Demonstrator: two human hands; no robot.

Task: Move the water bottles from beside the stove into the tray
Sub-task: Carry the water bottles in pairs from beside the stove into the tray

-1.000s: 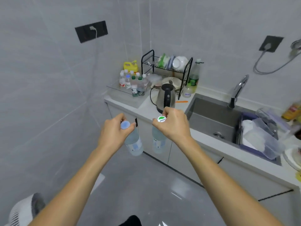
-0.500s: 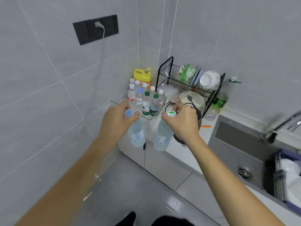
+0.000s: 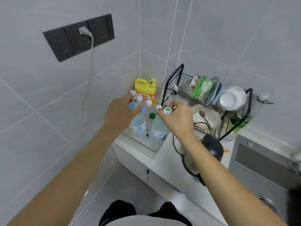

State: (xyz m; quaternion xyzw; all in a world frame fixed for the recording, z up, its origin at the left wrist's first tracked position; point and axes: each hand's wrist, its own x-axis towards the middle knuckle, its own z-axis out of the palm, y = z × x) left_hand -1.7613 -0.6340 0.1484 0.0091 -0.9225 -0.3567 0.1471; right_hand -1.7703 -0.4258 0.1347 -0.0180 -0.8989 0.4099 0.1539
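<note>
Both hands hold water bottles by the neck over the clear tray in the counter corner. Left hand pinches the blue-capped bottle just under its cap; right hand curls its fingers round the neck of the bottle with the green-and-white cap. Whether their bases touch the tray floor cannot be told. Behind them several more bottles stand in the tray, with a yellow detergent jug in the corner. A black dish rack stands to the right, a dark kettle before it
</note>
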